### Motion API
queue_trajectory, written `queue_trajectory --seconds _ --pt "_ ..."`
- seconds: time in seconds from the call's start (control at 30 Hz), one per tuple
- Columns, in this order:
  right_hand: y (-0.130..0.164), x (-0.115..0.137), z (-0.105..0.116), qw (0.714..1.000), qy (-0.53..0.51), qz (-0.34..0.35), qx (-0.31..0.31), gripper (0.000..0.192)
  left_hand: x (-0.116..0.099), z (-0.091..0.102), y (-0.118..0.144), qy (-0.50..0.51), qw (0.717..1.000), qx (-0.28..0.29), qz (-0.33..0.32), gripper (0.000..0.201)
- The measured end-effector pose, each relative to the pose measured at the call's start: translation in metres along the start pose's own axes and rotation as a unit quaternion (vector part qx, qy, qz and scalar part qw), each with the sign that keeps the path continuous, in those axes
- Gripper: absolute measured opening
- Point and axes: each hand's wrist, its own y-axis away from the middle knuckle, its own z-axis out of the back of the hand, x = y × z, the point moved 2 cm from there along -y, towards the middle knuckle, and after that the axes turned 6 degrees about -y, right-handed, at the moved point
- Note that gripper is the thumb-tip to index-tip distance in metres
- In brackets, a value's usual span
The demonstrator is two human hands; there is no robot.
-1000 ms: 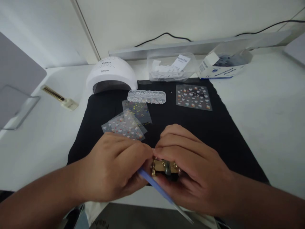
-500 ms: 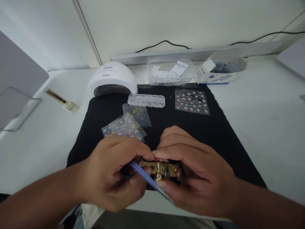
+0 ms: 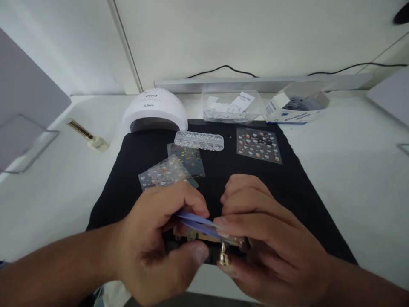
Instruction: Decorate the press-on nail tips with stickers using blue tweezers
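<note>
Lavender tweezers [image 3: 198, 222] lie across the fingers of my left hand [image 3: 159, 238], which is closed around them, tips pointing right. Below them a gold bar [image 3: 204, 237] with small nail tips on it shows between my hands, largely covered by fingers. My right hand [image 3: 271, 238] is closed, its thumb and index finger pinching a small gold nail-tip stand [image 3: 224, 256] with a flared base. The tweezers' tips reach my right fingertips; whether they touch the nail tip is hidden.
A black mat [image 3: 217, 166] covers the desk's middle, holding sticker sheets [image 3: 259, 146] and a clear rhinestone case [image 3: 198, 140]. Behind stand a white nail lamp [image 3: 156, 106], a clear bin [image 3: 233, 115] of packets and an alcohol-pad box [image 3: 294, 113]. A polish bottle [image 3: 97, 144] lies left.
My right hand has drawn slightly right and tilted the gold stand, its base now lower. The tweezers have turned closer to level, both arms showing. My left thumb has moved lower.
</note>
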Motion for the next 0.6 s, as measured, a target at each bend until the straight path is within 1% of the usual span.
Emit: queue_trajectory --seconds 0.1,0.17,0.27,0.37,0.6 --pt "0.0007 0.0007 0.0002 1.000 0.006 0.006 -0.007 0.020 -0.0013 0.0029 0.0013 0.034 0.999 0.016 0.024 0.011" --pt "0.0021 0.0014 0.0012 1.000 0.004 0.011 -0.011 0.020 -0.0019 0.0039 0.0007 0.046 0.998 0.029 0.033 0.011" --pt "0.0036 0.0024 0.0034 1.000 0.006 0.011 -0.007 0.020 -0.0026 0.0041 -0.0012 0.044 0.997 0.057 0.030 0.009" --pt "0.0029 0.0029 0.0047 1.000 0.015 0.013 0.005 0.020 -0.0048 0.0036 -0.0020 0.016 0.997 0.074 0.025 0.010" --pt "0.0004 0.0037 0.0033 0.999 0.038 0.011 0.016 0.022 -0.0076 0.0009 -0.0046 -0.043 0.998 0.036 0.022 0.011"
